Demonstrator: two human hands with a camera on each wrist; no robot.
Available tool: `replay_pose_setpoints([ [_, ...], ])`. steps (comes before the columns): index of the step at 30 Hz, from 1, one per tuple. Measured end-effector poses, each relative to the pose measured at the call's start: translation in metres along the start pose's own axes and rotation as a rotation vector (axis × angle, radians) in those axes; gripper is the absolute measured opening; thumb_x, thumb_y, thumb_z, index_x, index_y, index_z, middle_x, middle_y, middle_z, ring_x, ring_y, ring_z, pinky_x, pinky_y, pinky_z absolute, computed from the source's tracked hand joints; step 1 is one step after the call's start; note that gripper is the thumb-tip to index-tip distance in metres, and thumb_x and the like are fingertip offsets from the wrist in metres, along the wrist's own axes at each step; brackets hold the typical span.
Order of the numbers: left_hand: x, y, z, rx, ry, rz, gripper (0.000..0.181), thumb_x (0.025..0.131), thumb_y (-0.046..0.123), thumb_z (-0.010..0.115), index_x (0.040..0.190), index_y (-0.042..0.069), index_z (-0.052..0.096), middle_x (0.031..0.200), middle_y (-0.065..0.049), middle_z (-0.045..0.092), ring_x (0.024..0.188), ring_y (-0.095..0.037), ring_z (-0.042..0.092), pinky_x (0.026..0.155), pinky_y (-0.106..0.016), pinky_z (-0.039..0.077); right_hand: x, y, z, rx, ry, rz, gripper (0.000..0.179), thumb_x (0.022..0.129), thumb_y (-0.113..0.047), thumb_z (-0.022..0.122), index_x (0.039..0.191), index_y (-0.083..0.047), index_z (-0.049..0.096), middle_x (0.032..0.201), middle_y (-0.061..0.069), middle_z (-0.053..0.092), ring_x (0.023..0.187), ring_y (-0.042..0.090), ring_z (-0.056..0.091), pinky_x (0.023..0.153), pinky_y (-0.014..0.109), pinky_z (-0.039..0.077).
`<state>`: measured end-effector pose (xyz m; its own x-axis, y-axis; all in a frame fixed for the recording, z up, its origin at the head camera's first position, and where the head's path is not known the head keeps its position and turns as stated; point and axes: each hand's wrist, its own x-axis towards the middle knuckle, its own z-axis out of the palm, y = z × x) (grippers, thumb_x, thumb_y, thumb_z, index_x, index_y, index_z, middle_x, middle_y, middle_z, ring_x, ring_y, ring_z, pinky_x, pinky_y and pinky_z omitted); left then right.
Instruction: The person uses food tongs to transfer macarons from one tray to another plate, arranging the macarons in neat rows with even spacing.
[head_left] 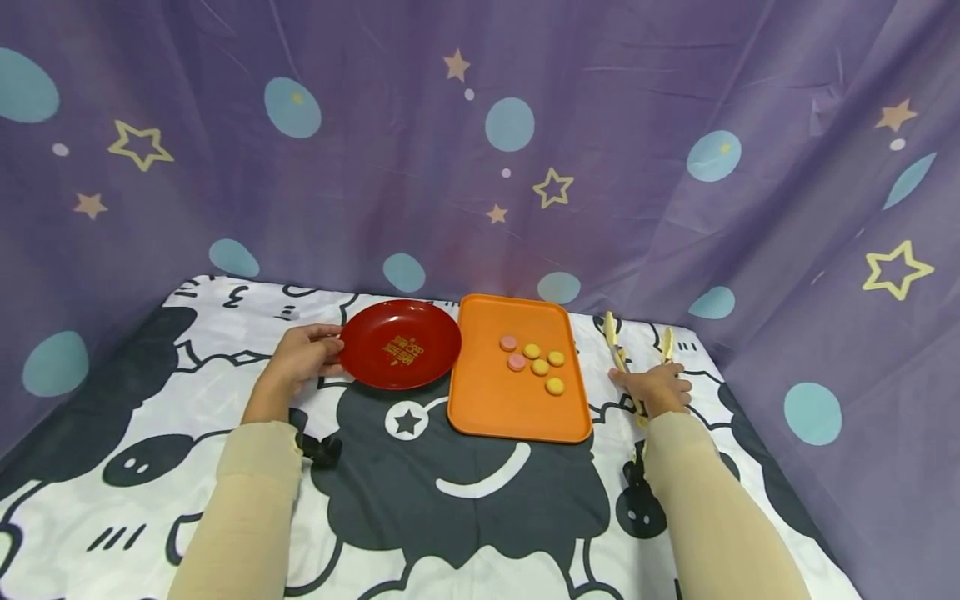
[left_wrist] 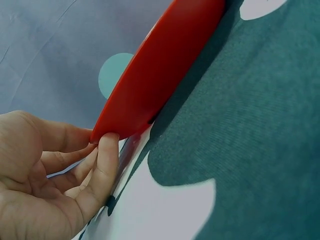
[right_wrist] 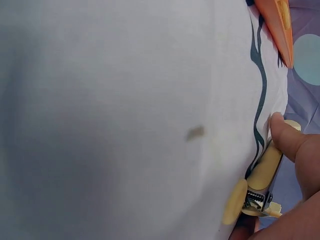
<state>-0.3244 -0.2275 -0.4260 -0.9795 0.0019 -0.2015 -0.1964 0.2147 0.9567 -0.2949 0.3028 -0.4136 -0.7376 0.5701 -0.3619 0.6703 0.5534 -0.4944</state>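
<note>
At the left, my left hand point(head_left: 303, 357) pinches the rim of a round red plate point(head_left: 365, 354) with gold writing in its middle. The left wrist view shows the thumb below the plate's edge point(left_wrist: 135, 107) and fingers on the other side. My right hand point(head_left: 660, 390) holds a pair of tongs point(head_left: 611, 331) with pale yellow tips, spread apart and pointing away from me. In the right wrist view the thumb lies along a yellow arm of the tongs point(right_wrist: 266, 167), near a metal spring joint. The palm side is partly hidden.
Between the hands lies an orange tray point(head_left: 491, 408), its left edge against the plate. On it are two pink round pieces point(head_left: 508, 342) and several yellow round pieces point(head_left: 555, 386). A cartoon-print cloth point(head_left: 480, 521) covers the table; a purple curtain point(head_left: 405, 167) hangs behind.
</note>
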Motion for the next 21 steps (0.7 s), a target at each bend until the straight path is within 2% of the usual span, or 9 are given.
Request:
replay_pose_setpoints([
  [4, -0.001, 0.000, 0.000, 0.003, 0.006, -0.006, 0.049, 0.105, 0.007, 0.052, 0.152, -0.003, 0.042, 0.138, -0.027, 0.055, 0.076, -0.012, 0.069, 0.078, -0.031, 0.062, 0.001, 0.000, -0.001, 0.011, -0.005, -0.001, 0.121, 0.090, -0.056, 0.066, 0.157, 0.008, -0.011, 0.151, 0.044, 0.014, 0.140, 0.055, 0.021, 0.116, 0.067, 0.028],
  [11, 0.000, -0.001, 0.000, -0.009, 0.007, -0.005, 0.048, 0.105, 0.007, 0.052, 0.151, -0.003, 0.043, 0.135, -0.026, 0.056, 0.076, -0.012, 0.069, 0.078, -0.031, 0.062, 0.005, 0.005, -0.005, 0.025, -0.008, -0.049, 0.102, 0.090, -0.048, 0.066, 0.153, 0.012, 0.013, 0.143, 0.043, 0.019, 0.131, 0.056, 0.023, 0.107, 0.065, 0.033],
  [17, 0.001, -0.003, 0.000, -0.023, 0.000, 0.007, 0.048, 0.104, 0.005, 0.053, 0.150, -0.005, 0.044, 0.125, -0.019, 0.061, 0.076, -0.012, 0.068, 0.076, -0.031, 0.063, 0.007, 0.013, -0.010, 0.018, 0.007, -0.108, 0.102, 0.088, -0.046, 0.069, 0.153, 0.012, 0.016, 0.143, 0.045, 0.016, 0.130, 0.059, 0.021, 0.102, 0.068, 0.035],
  [21, 0.000, -0.002, 0.000, -0.020, 0.004, 0.012, 0.047, 0.104, 0.005, 0.052, 0.150, -0.005, 0.044, 0.126, -0.020, 0.061, 0.076, -0.011, 0.068, 0.076, -0.030, 0.063, 0.008, 0.015, -0.014, 0.007, 0.023, -0.159, 0.103, 0.088, -0.044, 0.070, 0.152, 0.013, 0.014, 0.143, 0.046, 0.015, 0.129, 0.060, 0.020, 0.101, 0.069, 0.037],
])
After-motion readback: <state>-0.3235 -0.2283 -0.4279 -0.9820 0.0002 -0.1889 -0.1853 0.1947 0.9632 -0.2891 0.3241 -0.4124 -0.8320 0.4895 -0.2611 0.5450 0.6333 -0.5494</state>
